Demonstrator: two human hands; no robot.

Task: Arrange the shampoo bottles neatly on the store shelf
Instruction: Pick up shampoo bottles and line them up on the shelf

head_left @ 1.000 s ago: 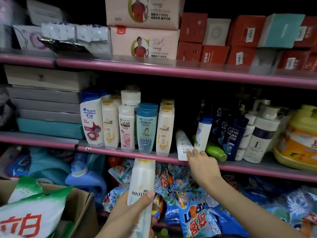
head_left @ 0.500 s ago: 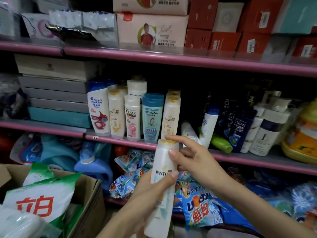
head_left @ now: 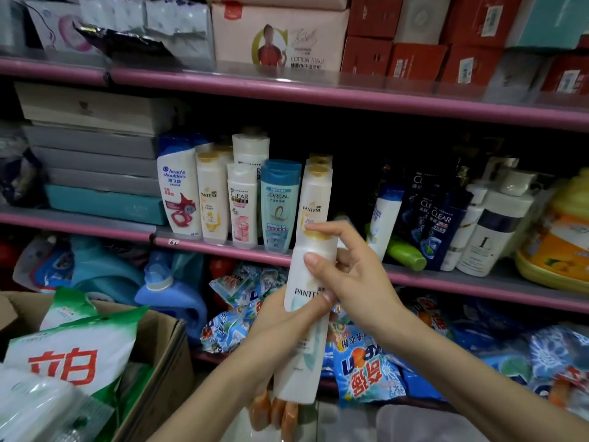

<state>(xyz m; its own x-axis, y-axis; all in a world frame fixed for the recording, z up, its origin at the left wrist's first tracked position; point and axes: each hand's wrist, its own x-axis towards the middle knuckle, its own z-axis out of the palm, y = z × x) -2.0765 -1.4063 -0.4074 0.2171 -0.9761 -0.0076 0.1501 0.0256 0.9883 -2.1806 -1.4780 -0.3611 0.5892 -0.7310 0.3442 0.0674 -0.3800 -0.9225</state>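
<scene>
A tall white Pantene bottle (head_left: 302,339) with a gold cap is upright in front of the middle shelf. My left hand (head_left: 280,327) grips its lower body, thumb across the label. My right hand (head_left: 353,279) closes around its neck and cap. On the pink middle shelf (head_left: 446,282) stands a neat row: a Head & Shoulders bottle (head_left: 178,193), a Pantene bottle (head_left: 211,199), a white Clear bottle (head_left: 242,205), a blue L'Oreal bottle (head_left: 279,205) and another Pantene bottle (head_left: 314,193). Right of them a white bottle (head_left: 384,224) leans, a green bottle (head_left: 406,255) lies flat, and dark Clear bottles (head_left: 441,224) stand.
An open cardboard box (head_left: 159,352) with green detergent bags stands at the lower left. Blue detergent jugs and packets fill the bottom shelf. Flat boxes (head_left: 89,148) are stacked at the left of the middle shelf. A yellow tub (head_left: 557,237) sits at the far right.
My right hand left the lying bottle on the shelf and came back onto the top of the held Pantene bottle. My left hand raised that bottle toward the shelf.
</scene>
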